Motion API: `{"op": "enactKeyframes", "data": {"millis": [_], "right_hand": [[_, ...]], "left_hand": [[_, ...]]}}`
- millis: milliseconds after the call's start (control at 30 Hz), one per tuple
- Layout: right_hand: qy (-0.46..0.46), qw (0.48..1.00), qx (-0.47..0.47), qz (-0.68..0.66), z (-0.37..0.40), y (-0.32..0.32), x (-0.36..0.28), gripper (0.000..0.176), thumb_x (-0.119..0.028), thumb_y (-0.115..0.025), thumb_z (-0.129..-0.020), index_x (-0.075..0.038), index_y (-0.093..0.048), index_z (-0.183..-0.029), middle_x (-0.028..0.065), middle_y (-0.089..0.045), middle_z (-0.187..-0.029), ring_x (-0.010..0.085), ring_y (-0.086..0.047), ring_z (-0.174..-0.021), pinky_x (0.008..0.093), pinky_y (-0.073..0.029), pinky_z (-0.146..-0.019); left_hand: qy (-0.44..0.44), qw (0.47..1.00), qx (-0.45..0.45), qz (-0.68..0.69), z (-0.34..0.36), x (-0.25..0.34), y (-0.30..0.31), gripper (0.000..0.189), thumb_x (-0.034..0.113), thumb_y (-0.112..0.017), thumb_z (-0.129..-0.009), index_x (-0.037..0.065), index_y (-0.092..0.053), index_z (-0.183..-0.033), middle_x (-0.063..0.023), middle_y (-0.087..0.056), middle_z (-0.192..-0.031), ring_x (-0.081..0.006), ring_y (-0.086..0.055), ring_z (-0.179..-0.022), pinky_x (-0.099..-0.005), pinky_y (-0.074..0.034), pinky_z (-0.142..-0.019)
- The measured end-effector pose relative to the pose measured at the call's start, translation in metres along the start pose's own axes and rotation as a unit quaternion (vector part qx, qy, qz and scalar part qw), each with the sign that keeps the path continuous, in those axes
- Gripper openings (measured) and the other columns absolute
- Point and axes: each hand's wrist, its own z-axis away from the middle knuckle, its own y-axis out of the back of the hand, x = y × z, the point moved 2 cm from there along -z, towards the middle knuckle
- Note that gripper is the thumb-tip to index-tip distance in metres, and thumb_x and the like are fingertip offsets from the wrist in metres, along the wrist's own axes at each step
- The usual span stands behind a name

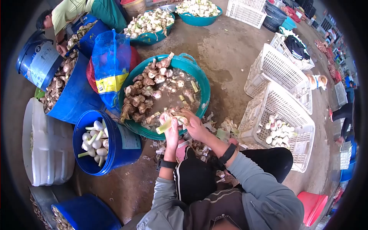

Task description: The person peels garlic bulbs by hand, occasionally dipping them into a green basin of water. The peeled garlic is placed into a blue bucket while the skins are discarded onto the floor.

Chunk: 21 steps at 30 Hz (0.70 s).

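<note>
Head view: left hand & right hand fingers grip pale bulb w/ light-green stalk.

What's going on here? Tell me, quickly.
A seated person holds a stalked bulb in both hands: the left hand grips its pale stalk and the right hand is on the bulb end. They are just over a teal basin of muddy bulbs in murky water. Clean white bulbs lie in the blue bucket and the white crate. Peelings litter the floor.
</note>
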Motion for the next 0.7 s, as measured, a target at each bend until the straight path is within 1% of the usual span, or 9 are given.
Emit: {"op": "enactKeyframes", "data": {"millis": [100, 133, 167, 267, 333, 400, 600, 667, 700], "right_hand": [[-0.162, 0.966, 0.019, -0.199, -0.018, 0.011, -0.005, 0.027, -0.021, -0.045, -0.095, 0.001, -0.051, -0.111, 0.0113, -0.058, -0.101, 0.0226, -0.058, -0.093, 0.0352, -0.044, -0.086], [-0.294, 0.908, 0.048, -0.295, -0.017, 0.012, 0.006, 0.026, -0.023, -0.045, -0.096, -0.001, -0.053, -0.107, 0.0079, -0.060, -0.096, 0.0196, -0.060, -0.086, 0.0342, -0.047, -0.082], [-0.251, 0.817, 0.036, -0.518, -0.026, 0.021, 0.005, 0.026, -0.028, -0.043, -0.097, -0.004, -0.053, -0.098, 0.0026, -0.061, -0.088, 0.0156, -0.060, -0.077, 0.0325, -0.049, -0.075], [-0.424, 0.658, 0.119, -0.611, -0.029, 0.015, 0.010, 0.027, -0.030, -0.041, -0.097, -0.007, -0.056, -0.092, 0.0050, -0.061, -0.076, 0.0145, -0.059, -0.065, 0.0304, -0.048, -0.056], [-0.387, 0.660, 0.075, -0.639, -0.026, 0.021, 0.015, 0.026, -0.029, -0.041, -0.096, -0.007, -0.055, -0.092, 0.0045, -0.060, -0.075, 0.0151, -0.058, -0.065, 0.0316, -0.048, -0.054], [-0.276, 0.666, -0.010, -0.693, -0.033, 0.031, 0.004, 0.023, -0.030, -0.044, -0.091, -0.008, -0.052, -0.093, 0.0011, -0.051, -0.070, 0.0164, -0.055, -0.062, 0.0331, -0.047, -0.051], [-0.201, 0.682, 0.074, -0.700, -0.020, 0.105, -0.012, 0.024, -0.029, -0.046, -0.090, -0.005, -0.049, -0.089, -0.0016, -0.044, -0.061, 0.0169, -0.056, -0.061, 0.0368, -0.050, -0.061], [-0.406, 0.799, 0.052, -0.441, 0.009, 0.098, 0.043, 0.027, -0.031, -0.046, -0.089, -0.005, -0.054, -0.095, 0.0063, -0.057, -0.068, 0.0238, -0.063, -0.074, 0.0419, -0.051, -0.069], [-0.361, 0.913, -0.185, -0.038, 0.030, 0.083, 0.076, 0.029, -0.033, -0.047, -0.088, -0.008, -0.057, -0.097, 0.0087, -0.061, -0.077, 0.0252, -0.064, -0.078, 0.0416, -0.050, -0.072]], "left_hand": [[-0.022, 0.999, 0.023, 0.036, -0.001, 0.033, -0.005, 0.035, 0.029, -0.053, -0.092, 0.002, -0.043, -0.112, -0.0065, -0.049, -0.104, -0.0130, -0.049, -0.094, -0.0250, -0.042, -0.079], [-0.013, 1.000, -0.002, 0.023, 0.000, 0.040, -0.001, 0.036, 0.029, -0.055, -0.091, 0.002, -0.043, -0.112, -0.0065, -0.049, -0.104, -0.0134, -0.049, -0.095, -0.0256, -0.043, -0.081], [-0.104, 0.992, -0.036, -0.059, 0.000, 0.050, 0.002, 0.039, 0.030, -0.057, -0.089, 0.001, -0.044, -0.113, -0.0072, -0.049, -0.108, -0.0145, -0.049, -0.098, -0.0268, -0.042, -0.086], [0.018, 0.970, -0.242, 0.020, -0.001, 0.062, 0.011, 0.058, 0.036, -0.063, -0.085, 0.001, -0.042, -0.126, -0.0099, -0.049, -0.118, -0.0166, -0.048, -0.110, -0.0313, -0.037, -0.096], [0.011, 0.973, -0.227, 0.028, -0.004, 0.045, 0.012, 0.058, 0.036, -0.059, -0.088, 0.001, -0.040, -0.129, -0.0110, -0.051, -0.121, -0.0186, -0.049, -0.112, -0.0337, -0.038, -0.097], [0.110, 0.947, -0.070, 0.293, -0.005, 0.033, 0.009, 0.050, 0.033, -0.051, -0.093, 0.001, -0.041, -0.129, -0.0097, -0.052, -0.121, -0.0211, -0.051, -0.112, -0.0368, -0.039, -0.099], [0.167, 0.866, 0.011, 0.472, -0.018, 0.024, 0.008, 0.038, 0.031, -0.034, -0.098, 0.003, -0.046, -0.121, -0.0132, -0.056, -0.117, -0.0265, -0.055, -0.108, -0.0420, -0.045, -0.093], [0.172, 0.864, 0.035, 0.472, -0.018, 0.030, 0.013, 0.035, 0.029, -0.033, -0.099, 0.003, -0.045, -0.119, -0.0137, -0.056, -0.117, -0.0260, -0.057, -0.106, -0.0408, -0.047, -0.089], [0.152, 0.890, 0.033, 0.428, -0.017, 0.032, 0.015, 0.036, 0.029, -0.033, -0.099, 0.003, -0.044, -0.121, -0.0141, -0.056, -0.117, -0.0253, -0.057, -0.105, -0.0401, -0.048, -0.089]]}}
